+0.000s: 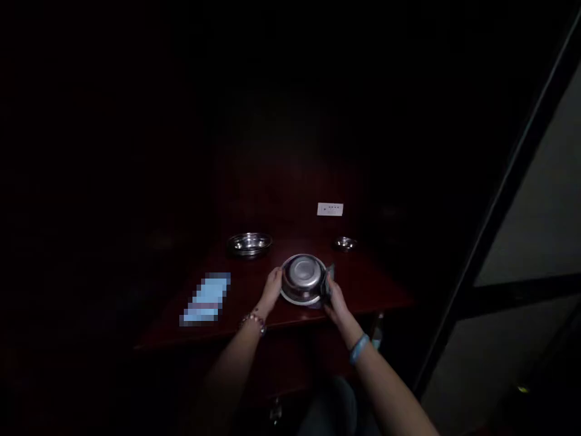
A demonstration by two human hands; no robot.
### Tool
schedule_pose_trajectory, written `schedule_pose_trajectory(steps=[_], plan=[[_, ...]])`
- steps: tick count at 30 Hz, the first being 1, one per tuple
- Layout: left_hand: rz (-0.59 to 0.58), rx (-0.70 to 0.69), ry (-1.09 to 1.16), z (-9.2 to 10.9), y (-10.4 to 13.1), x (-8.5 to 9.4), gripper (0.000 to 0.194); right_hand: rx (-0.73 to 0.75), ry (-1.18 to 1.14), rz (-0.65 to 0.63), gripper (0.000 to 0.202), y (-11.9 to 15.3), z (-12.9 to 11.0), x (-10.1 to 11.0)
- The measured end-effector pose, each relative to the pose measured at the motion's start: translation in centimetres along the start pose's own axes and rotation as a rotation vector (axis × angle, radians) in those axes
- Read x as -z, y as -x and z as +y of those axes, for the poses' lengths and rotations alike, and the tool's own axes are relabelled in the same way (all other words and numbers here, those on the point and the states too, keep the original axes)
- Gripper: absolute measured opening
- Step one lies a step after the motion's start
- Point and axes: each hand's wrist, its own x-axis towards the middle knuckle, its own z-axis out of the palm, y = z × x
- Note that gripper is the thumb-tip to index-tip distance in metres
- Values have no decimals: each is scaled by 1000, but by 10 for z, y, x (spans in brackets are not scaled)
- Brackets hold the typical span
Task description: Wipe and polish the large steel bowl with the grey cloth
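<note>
Between my hands is a shiny metal bowl (303, 277), bottom side up, its wide rim toward the dark red table (363, 284). My left hand (273, 284) grips the rim on the left, with a beaded bracelet on that wrist. On the right side, my right hand (336, 298) is closed on a dark cloth (327, 283) pressed against the bowl's rim. Whether the bowl rests on the table or is lifted a little, I cannot tell.
Farther back stand an oval metal dish (249, 243) at left and a small metal bowl (345, 243) at right. A blurred light-blue rectangle (209, 298) lies left. A white label (330, 209) is on the back panel. A bottle (377, 332) stands below the table's right front edge.
</note>
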Motion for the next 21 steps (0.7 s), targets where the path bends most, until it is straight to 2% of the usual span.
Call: schedule_pose_trajectory(steps=[4, 7, 10, 16, 21], plan=[[-2, -53, 22, 6, 2, 1, 25, 159, -14, 107, 59, -2, 2, -2], [45, -53, 13, 5, 2, 1, 24, 256, 27, 77, 61, 2, -1, -3], [85, -27, 4, -1, 0, -1, 24, 354, 164, 34, 64, 9, -5, -6], [85, 7, -16, -6, -2, -4, 23, 622, 785, -159, 60, 10, -15, -22], [38, 32, 7, -2, 1, -6, 20, 766, 1325, -207, 54, 7, -29, -43]])
